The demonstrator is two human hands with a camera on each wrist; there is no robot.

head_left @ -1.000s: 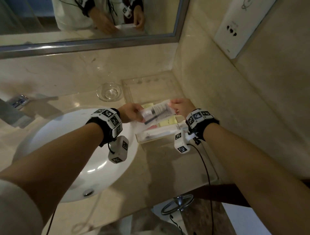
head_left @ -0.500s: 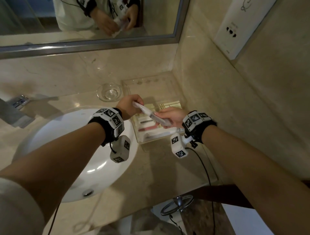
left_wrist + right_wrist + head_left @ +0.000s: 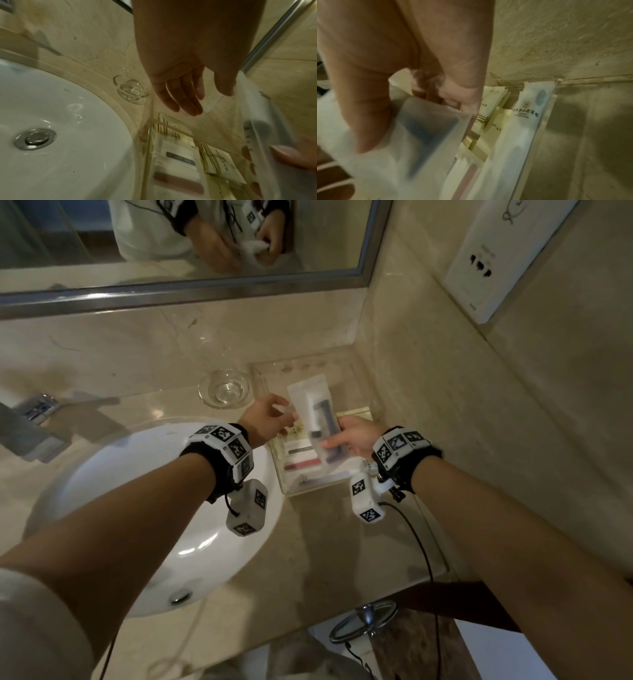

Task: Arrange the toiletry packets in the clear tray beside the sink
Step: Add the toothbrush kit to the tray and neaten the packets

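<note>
A translucent packet (image 3: 317, 419) with a dark item inside hangs lengthwise over the clear tray (image 3: 301, 368). My right hand (image 3: 342, 436) pinches its near end, thumb on top; the right wrist view shows this packet (image 3: 423, 135) blurred under my right hand (image 3: 419, 67). My left hand (image 3: 274, 414) hovers just left of the packet with straight, relaxed fingers (image 3: 185, 97), holding nothing. In the tray lie a white packet with a red stripe (image 3: 303, 464), yellow packets (image 3: 294, 433) and a long white printed packet (image 3: 527, 119).
A small glass dish (image 3: 224, 388) stands left of the tray. The white sink basin (image 3: 137, 508) fills the left, with the faucet (image 3: 30, 422) behind it. The marble wall (image 3: 445, 405) runs close along the tray's right side. A towel ring (image 3: 363, 621) hangs below the counter edge.
Both hands held the packet crosswise a second ago. It has turned lengthwise over the tray, the left hand has let go and opened, and the right hand alone holds it.
</note>
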